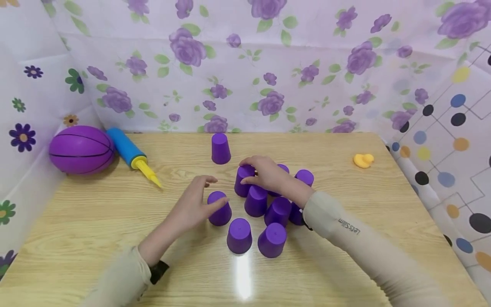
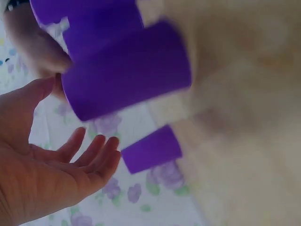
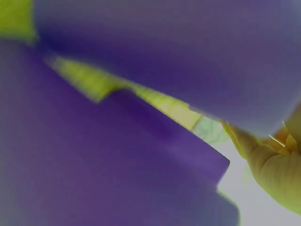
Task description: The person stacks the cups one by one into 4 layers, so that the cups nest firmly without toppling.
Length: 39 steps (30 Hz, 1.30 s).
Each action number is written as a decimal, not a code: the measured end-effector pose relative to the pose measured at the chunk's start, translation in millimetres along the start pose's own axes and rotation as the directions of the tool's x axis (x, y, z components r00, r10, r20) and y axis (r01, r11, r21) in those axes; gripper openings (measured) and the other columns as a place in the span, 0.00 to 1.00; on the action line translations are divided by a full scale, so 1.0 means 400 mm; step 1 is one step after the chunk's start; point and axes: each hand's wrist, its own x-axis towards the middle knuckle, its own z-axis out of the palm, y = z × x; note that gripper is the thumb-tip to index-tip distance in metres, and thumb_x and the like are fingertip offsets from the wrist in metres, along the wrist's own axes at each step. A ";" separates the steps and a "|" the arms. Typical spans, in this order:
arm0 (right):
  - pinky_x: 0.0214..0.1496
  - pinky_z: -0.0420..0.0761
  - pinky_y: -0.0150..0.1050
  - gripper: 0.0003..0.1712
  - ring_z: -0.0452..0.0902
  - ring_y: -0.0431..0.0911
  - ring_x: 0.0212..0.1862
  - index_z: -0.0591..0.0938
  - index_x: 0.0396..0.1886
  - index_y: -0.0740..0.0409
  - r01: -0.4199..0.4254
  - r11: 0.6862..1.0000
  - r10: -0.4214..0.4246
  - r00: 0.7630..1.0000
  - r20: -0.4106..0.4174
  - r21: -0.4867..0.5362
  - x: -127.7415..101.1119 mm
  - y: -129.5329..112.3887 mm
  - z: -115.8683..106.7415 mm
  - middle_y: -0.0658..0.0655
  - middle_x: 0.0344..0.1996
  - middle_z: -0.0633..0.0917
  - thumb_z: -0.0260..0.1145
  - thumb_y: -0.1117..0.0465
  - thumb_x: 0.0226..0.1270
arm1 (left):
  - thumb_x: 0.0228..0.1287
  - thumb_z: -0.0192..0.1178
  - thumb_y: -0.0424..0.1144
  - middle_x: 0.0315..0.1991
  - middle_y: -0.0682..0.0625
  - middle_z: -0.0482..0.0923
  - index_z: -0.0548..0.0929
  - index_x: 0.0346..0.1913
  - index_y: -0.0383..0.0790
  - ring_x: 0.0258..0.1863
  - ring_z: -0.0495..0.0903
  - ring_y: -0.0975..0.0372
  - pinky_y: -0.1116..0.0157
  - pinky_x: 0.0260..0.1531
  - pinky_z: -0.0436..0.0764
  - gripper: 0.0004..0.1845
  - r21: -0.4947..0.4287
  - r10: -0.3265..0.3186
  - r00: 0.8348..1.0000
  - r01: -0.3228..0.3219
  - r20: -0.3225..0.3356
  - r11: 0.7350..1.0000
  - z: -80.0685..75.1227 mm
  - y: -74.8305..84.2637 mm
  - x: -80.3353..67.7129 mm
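The right hand [image 1: 266, 172] partly hides purple cups [image 1: 245, 173] (blurred in its wrist view).

The head camera looked down across the tabletop [image 1: 330, 153] toward twelve o'clock. The left-wrist view, close up, had the left hand [image 2: 61, 165] at eight o'clock; the right-wrist view, nearer still, had the right hand [image 3: 280, 169] at four. All shared purple cups [image 2: 127, 73].

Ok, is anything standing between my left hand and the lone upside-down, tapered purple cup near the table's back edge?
Nothing visible does. In the head view, only bare wood-grained tabletop lies between your left hand and that tapered purple cup. The blue pump with the yellow nozzle lies left of that path.
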 end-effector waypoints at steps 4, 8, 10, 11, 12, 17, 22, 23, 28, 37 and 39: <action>0.54 0.78 0.42 0.27 0.77 0.52 0.52 0.74 0.58 0.63 0.032 0.994 -0.030 0.999 0.018 -0.107 0.005 -0.015 -0.008 0.61 0.50 0.80 0.65 0.55 0.63 | 0.53 0.69 0.45 0.56 0.41 0.71 0.69 0.60 0.35 0.56 0.71 0.49 0.51 0.54 0.73 0.33 -0.053 0.002 0.999 -0.005 -0.052 0.999 0.023 -0.002 -0.027; 0.54 0.77 0.42 0.26 0.76 0.51 0.52 0.74 0.58 0.64 0.130 0.986 -0.132 0.991 -0.006 -0.108 0.005 -0.014 -0.032 0.61 0.50 0.80 0.65 0.56 0.63 | 0.48 0.72 0.39 0.52 0.42 0.75 0.74 0.56 0.35 0.51 0.75 0.51 0.53 0.52 0.76 0.31 -0.092 -0.004 0.994 -0.006 -0.108 0.996 0.039 -0.017 -0.023; 0.56 0.76 0.42 0.25 0.76 0.51 0.54 0.74 0.58 0.65 0.182 0.978 -0.184 0.983 -0.012 -0.099 0.000 -0.008 -0.050 0.61 0.52 0.79 0.65 0.58 0.63 | 0.46 0.73 0.36 0.48 0.44 0.78 0.77 0.52 0.35 0.49 0.77 0.53 0.57 0.50 0.78 0.28 -0.135 -0.034 0.992 0.017 -0.124 0.991 0.042 -0.027 -0.023; 0.56 0.76 0.42 0.25 0.75 0.51 0.54 0.74 0.58 0.65 0.207 0.974 -0.209 0.978 -0.011 -0.091 -0.005 -0.003 -0.060 0.61 0.53 0.79 0.65 0.58 0.63 | 0.44 0.74 0.36 0.47 0.45 0.79 0.79 0.50 0.36 0.48 0.78 0.54 0.58 0.50 0.79 0.26 -0.164 -0.061 0.990 0.040 -0.124 0.986 0.041 -0.029 -0.024; 0.55 0.77 0.42 0.25 0.75 0.50 0.54 0.74 0.58 0.65 0.226 0.970 -0.227 0.974 -0.008 -0.084 -0.009 0.001 -0.070 0.61 0.53 0.79 0.65 0.58 0.63 | 0.43 0.74 0.36 0.46 0.46 0.80 0.80 0.49 0.37 0.47 0.79 0.55 0.60 0.49 0.79 0.26 -0.189 -0.086 0.989 0.062 -0.123 0.980 0.039 -0.033 -0.025; 0.51 0.79 0.37 0.25 0.75 0.44 0.53 0.75 0.59 0.59 0.281 0.960 -0.280 0.960 0.019 -0.020 -0.015 0.024 -0.122 0.55 0.55 0.78 0.66 0.57 0.62 | 0.35 0.78 0.36 0.43 0.49 0.83 0.84 0.44 0.40 0.46 0.81 0.57 0.64 0.46 0.80 0.26 -0.279 -0.177 0.980 0.145 -0.091 0.949 0.023 -0.045 -0.036; 0.52 0.80 0.39 0.26 0.76 0.43 0.51 0.75 0.58 0.57 0.328 0.944 -0.328 0.945 0.005 0.025 0.003 0.052 -0.162 0.53 0.55 0.78 0.67 0.59 0.60 | 0.32 0.79 0.36 0.42 0.46 0.84 0.85 0.43 0.38 0.43 0.83 0.54 0.64 0.43 0.82 0.27 -0.289 -0.193 0.978 0.164 -0.076 0.943 0.019 -0.045 -0.037; 0.51 0.80 0.39 0.26 0.76 0.43 0.50 0.75 0.58 0.57 0.328 0.944 -0.328 0.945 0.005 0.029 0.010 0.061 -0.166 0.54 0.55 0.78 0.67 0.59 0.60 | 0.33 0.79 0.37 0.42 0.45 0.84 0.85 0.44 0.37 0.43 0.83 0.53 0.64 0.43 0.82 0.27 -0.278 -0.184 0.981 0.158 -0.069 0.947 0.021 -0.043 -0.036; 0.49 0.81 0.36 0.28 0.78 0.46 0.50 0.74 0.59 0.60 0.271 0.959 -0.274 0.961 0.030 0.077 0.056 0.110 -0.172 0.57 0.54 0.79 0.69 0.59 0.59 | 0.36 0.78 0.40 0.45 0.42 0.82 0.83 0.46 0.36 0.44 0.82 0.49 0.63 0.41 0.83 0.28 -0.227 -0.127 0.992 0.120 -0.016 0.966 0.038 -0.036 -0.033; 0.49 0.81 0.38 0.31 0.76 0.55 0.55 0.72 0.57 0.62 0.126 0.989 -0.133 0.988 0.082 0.079 0.158 0.150 -0.159 0.62 0.53 0.79 0.70 0.55 0.57 | 0.35 0.78 0.40 0.44 0.43 0.83 0.84 0.44 0.38 0.43 0.83 0.50 0.63 0.42 0.82 0.27 -0.223 -0.089 0.996 0.082 -0.022 0.971 0.031 -0.041 -0.027; 0.50 0.81 0.39 0.30 0.76 0.56 0.55 0.73 0.56 0.62 0.116 0.991 -0.122 0.988 0.093 0.064 0.185 0.149 -0.158 0.62 0.53 0.79 0.70 0.54 0.57 | 0.34 0.79 0.40 0.44 0.43 0.83 0.84 0.44 0.39 0.43 0.83 0.50 0.63 0.42 0.83 0.27 -0.211 -0.085 0.996 0.076 -0.032 0.974 0.021 -0.044 -0.025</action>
